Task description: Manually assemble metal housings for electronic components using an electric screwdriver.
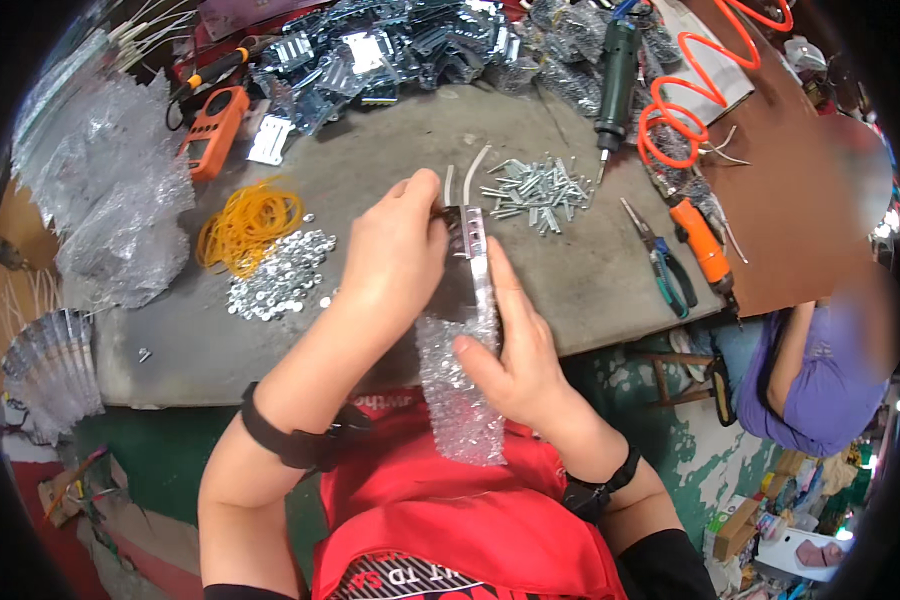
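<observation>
Between my hands is a dark flat panel (454, 288) with a silvery metal bracket along its right edge and two pale wires at its far end. Its near half is inside a clear bubble-wrap sleeve (462, 425), which hangs over the table's front edge. My left hand (400, 240) is closed on the panel's far left side, fingertips curled by the bracket. Along the right edge lie the fingers of my right hand (520, 365), its thumb pressing the bubble wrap; it grips the sleeved part. My left palm hides part of the panel.
Screws (540, 190), washers (280, 275) and yellow rubber bands (250, 225) lie on the table (390, 140). Pliers (660, 260) and electric screwdrivers (618, 80) are at the right. Metal brackets (370, 50) pile up behind; bubble wrap (120, 180) is left. Another person (820, 390) sits right.
</observation>
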`<move>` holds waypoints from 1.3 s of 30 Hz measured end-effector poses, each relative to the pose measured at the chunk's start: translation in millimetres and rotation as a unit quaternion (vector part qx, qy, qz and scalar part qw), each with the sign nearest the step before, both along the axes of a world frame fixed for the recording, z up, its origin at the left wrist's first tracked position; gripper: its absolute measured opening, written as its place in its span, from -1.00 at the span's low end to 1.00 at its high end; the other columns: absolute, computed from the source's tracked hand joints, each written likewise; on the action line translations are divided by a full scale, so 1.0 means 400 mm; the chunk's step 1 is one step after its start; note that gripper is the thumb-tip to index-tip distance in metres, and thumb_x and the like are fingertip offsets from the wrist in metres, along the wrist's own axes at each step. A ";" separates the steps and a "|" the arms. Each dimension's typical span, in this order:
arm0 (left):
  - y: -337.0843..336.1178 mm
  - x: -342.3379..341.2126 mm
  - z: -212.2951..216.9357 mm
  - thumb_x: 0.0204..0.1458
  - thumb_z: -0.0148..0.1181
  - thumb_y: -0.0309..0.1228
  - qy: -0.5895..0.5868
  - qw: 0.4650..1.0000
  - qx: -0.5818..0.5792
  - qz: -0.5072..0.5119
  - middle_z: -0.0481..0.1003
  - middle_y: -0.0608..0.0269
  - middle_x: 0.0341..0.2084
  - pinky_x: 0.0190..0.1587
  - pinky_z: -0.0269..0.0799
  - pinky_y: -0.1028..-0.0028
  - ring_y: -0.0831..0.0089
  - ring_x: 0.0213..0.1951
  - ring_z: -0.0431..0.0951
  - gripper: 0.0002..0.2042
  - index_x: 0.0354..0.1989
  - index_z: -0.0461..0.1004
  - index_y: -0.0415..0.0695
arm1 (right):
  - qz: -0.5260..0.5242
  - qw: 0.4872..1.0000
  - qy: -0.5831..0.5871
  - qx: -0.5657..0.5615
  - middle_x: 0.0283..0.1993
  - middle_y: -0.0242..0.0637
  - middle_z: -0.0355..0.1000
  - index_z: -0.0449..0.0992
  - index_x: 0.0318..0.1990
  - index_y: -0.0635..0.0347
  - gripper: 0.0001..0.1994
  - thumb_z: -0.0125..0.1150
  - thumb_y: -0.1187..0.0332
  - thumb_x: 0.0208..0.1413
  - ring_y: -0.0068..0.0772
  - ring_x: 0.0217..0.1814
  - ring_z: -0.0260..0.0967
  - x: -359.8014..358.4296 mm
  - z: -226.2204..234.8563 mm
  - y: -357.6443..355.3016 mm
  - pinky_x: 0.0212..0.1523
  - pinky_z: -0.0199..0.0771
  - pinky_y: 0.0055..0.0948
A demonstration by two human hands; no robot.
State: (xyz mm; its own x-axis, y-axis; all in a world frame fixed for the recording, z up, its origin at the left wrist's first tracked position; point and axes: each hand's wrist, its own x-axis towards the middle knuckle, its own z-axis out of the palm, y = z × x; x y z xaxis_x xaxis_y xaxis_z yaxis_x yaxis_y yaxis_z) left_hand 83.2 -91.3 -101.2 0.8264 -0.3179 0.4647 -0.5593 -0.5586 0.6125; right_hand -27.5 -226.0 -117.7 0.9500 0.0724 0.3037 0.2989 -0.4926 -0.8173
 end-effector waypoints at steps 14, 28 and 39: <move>0.128 -0.210 -0.014 -0.08 0.29 -0.39 0.008 1.000 -0.008 -0.016 0.43 0.07 -0.11 -0.30 0.51 0.32 0.12 -0.24 0.55 -0.60 -0.03 0.40 -0.17 | 0.044 0.992 -0.077 -0.088 0.21 0.30 0.14 -0.05 0.28 0.55 -0.21 0.18 0.27 -0.03 0.22 0.18 0.22 -0.029 -0.002 0.074 0.15 0.24 -0.05; 0.168 -0.229 -0.022 -0.04 0.05 -0.50 0.115 0.992 -0.056 -0.010 0.35 0.07 -0.05 -0.01 0.37 0.41 0.32 -0.04 0.43 -0.65 -0.03 0.33 -0.28 | -0.238 0.963 -0.122 -0.031 0.17 -0.09 0.31 0.13 0.26 0.39 -0.46 0.05 0.48 0.12 -0.30 0.17 0.31 -0.003 0.211 -0.340 0.20 0.26 -0.36; 0.161 -0.218 -0.075 -0.08 0.20 -0.37 0.040 0.995 -0.091 -0.019 0.41 -0.02 -0.12 -0.39 0.45 0.49 0.24 -0.19 0.46 -0.61 -0.05 0.37 -0.22 | -0.386 0.840 -0.251 -0.288 -0.24 -0.25 0.49 0.48 -0.06 0.26 -0.73 0.19 0.37 0.09 -0.48 -0.23 0.41 -0.034 0.391 -0.610 -0.12 0.39 -0.50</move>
